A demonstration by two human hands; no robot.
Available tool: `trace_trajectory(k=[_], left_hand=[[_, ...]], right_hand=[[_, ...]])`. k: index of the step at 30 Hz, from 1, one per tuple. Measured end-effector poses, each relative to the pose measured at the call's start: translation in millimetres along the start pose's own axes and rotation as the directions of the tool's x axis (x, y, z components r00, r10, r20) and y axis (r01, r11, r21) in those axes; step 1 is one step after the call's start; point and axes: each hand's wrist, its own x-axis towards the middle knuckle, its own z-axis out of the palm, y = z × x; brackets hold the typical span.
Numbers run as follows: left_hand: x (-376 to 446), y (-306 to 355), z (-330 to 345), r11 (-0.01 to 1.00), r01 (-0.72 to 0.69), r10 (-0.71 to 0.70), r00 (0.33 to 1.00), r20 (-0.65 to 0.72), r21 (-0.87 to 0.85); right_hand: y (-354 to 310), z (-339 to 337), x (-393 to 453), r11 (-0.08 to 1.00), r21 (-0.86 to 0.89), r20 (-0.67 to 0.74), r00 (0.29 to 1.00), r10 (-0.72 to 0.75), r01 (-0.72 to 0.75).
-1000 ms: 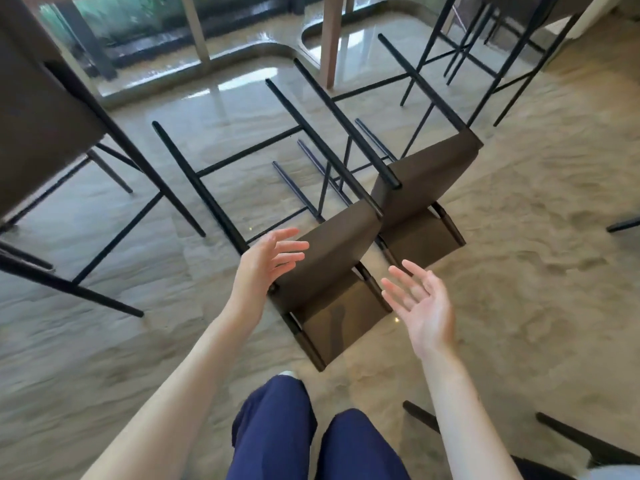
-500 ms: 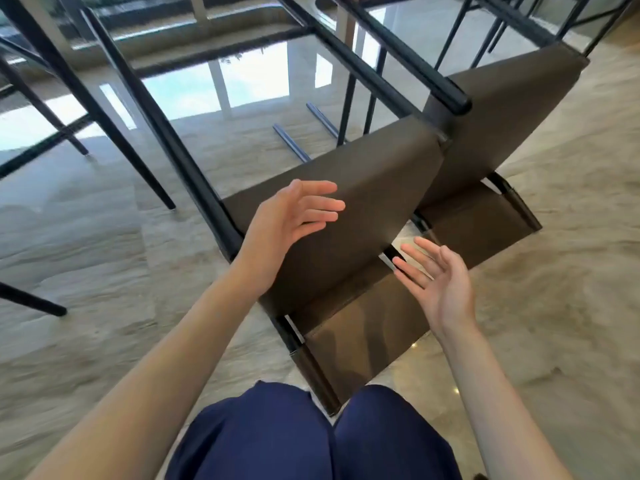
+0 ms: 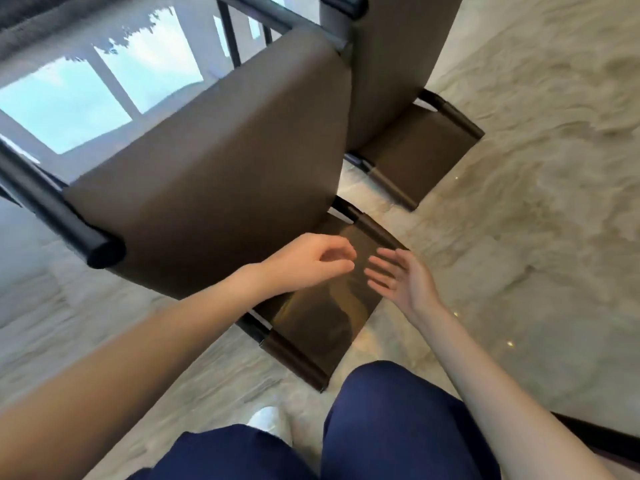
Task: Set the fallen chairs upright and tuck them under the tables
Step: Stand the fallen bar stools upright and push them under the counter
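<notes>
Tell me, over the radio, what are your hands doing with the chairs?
Left hand and right hand open, over near chair's backrest, gripping nothing. Both chairs on their backs on floor. Second chair close alongside, may snag.

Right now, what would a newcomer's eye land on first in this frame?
Two brown chairs lie tipped over on the glossy marble floor: the near chair fills the centre, the second chair sits just behind it at upper right. Both bare hands, the left hand and right hand, hover over the near chair's backrest, holding nothing.
</notes>
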Motion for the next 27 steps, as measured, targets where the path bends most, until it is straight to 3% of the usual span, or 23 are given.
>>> trace_trajectory(k=[5,8,12,17,20,27], left_hand=[[43.9,-41.2,76.8,0.941,-0.118,0.001,0.939,0.344,0.318],[55.7,-64.2,121.2,0.888,-0.247,0.033,0.876,0.482,0.389],[58.5,-94.3,167.8,0.686,-0.535,0.109,0.745,0.658,0.493],[65.0,-106.3,185.7,0.452,-0.753,0.177,0.601,0.779,0.479],[70.2,-107.7,189.0,0.321,-0.835,0.136,0.507,0.851,0.447],[77.8,-104.0,207.0,0.207,-0.885,-0.028,0.421,0.907,0.417]], right_hand=[[45.0,-41.3,34.3,0.985,0.035,-0.138,0.976,0.169,-0.166],[72.5,-63.0,55.3,0.960,0.073,-0.231,0.932,0.280,-0.270],[99.7,-70.5,70.9,0.934,0.097,-0.270,0.894,0.357,-0.343],[108.0,-62.6,86.5,0.936,0.124,-0.278,0.894,0.352,-0.330],[109.3,-57.3,89.8,0.927,0.158,-0.241,0.897,0.370,-0.340],[94.7,-48.2,105.5,0.949,0.172,-0.196,0.934,0.297,-0.266]])
